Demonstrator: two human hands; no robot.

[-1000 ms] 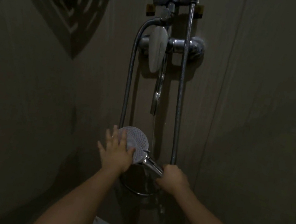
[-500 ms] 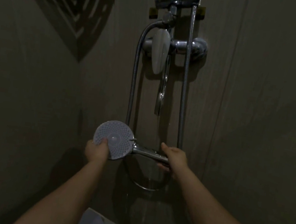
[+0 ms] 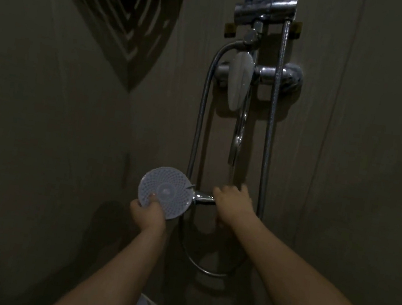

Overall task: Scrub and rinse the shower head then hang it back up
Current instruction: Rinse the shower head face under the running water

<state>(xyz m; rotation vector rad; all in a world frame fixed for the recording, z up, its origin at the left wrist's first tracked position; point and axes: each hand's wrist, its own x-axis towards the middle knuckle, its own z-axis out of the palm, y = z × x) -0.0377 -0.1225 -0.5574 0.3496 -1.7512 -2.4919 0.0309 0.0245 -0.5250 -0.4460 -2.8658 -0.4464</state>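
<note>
Dim shower stall. The shower head [image 3: 165, 191] is off its mount and held low in front of the wall, round perforated face turned toward the camera, chrome handle [image 3: 202, 197] running out level to the right. Left hand [image 3: 147, 213] cups the lower rim of the disc from below, thumb pressed onto the face near the bottom edge. Right hand [image 3: 232, 202] is closed around the handle, though its fingertips look loose near the top. The hose [image 3: 201, 115] drops from the mixer [image 3: 261, 71], loops below the hands and climbs again on the right. A thin stream of water seems to fall from the spout [image 3: 236, 142] just above the right hand; too dark to be sure. No brush or sponge visible, so the scrubbing looks to be done with bare fingers. Judgement: step in hand is rubbing the nozzle face. To do it well, keep the right hand firm on the handle as the anchor, so the disc does not twist, and work the left thumb in small circles across the whole face, not just the bottom edge, rotating the head to reach the top rows. Tilting the face under the stream would carry loosened grit off. Mind the hose loop: slack enough now, but a wide turn could kink it.
</note>
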